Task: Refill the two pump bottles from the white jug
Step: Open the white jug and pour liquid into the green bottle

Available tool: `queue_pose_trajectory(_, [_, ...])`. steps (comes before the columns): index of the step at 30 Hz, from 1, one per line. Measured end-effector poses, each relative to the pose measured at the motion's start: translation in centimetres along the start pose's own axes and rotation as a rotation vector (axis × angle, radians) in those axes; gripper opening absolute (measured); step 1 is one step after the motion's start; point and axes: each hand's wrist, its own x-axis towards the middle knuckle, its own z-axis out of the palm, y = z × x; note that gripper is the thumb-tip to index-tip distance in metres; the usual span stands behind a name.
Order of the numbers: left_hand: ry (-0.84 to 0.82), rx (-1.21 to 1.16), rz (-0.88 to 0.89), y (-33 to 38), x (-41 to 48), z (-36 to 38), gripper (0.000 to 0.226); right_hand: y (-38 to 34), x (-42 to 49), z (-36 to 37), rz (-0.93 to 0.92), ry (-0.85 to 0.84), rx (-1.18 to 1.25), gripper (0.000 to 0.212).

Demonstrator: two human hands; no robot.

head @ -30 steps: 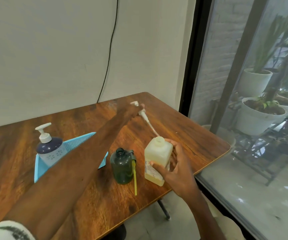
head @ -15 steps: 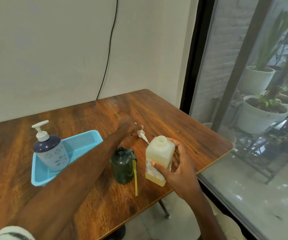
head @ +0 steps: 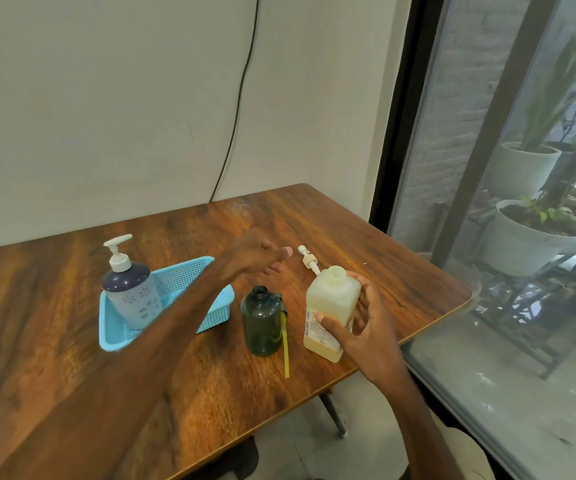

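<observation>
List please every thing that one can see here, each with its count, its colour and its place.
table: one, brown wood, against the wall
basket: one, light blue, left on the table
blue pump bottle: one, blue with a white pump, upright in the basket
green bottle: one, dark green, open, upright at the middle
yellow-tube pump: one, beside the green bottle, its tube lying on the table
cream bottle: one, cream, open, upright near the right edge
white pump: one, lying behind the cream bottle
cable: one, black, on the wall
plant pots: several, white, outside the window
left hand: open, holds nothing, beside the white pump
right hand: grips the cream bottle
</observation>
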Motion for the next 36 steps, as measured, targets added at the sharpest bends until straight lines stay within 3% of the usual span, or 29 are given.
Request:
queue_pose_trajectory(4, [0.118, -0.146, 0.086, -2.5, -4.4, 0.2, 0.049, -0.3, -0.2, 0.1, 0.015, 0.01, -0.012, 0.08])
queue_pose_trajectory(8, [0.113, -0.24, 0.056, -4.2, -8.1, 1.5, 0.086, -0.3, -0.3, 0.3, 0.055, 0.02, -0.098, 0.082])
queue_pose_trajectory(11, [0.06, -0.196, 0.076, -5.9, -9.3, 2.5, 0.097, -0.2, -0.2, 0.4, 0.105, 0.035, -0.149, 0.086])
queue_pose_trajectory(16, [0.056, -0.11, 0.126, -7.4, -9.8, 3.4, 0.078, -0.7, -0.2, 0.6, 0.097, 0.033, -0.196, 0.088])
queue_pose_trajectory(20, [0.093, -0.146, 0.163, -7.4, -9.8, 3.2, 0.085, -1.1, -0.8, 0.9, 0.087, 0.067, -0.202, 0.087])
queue_pose_trajectory(29, [0.089, -0.261, 0.25, -8.2, -9.4, 4.0, 0.077, -1.9, -1.4, 1.4, 0.075, 0.093, -0.166, 0.092])
queue_pose_trajectory(36, [0.189, -0.306, 0.311, -9.0, -10.9, 4.7, 0.071, -2.0, -1.3, 1.0, 0.075, 0.123, -0.181, 0.097])
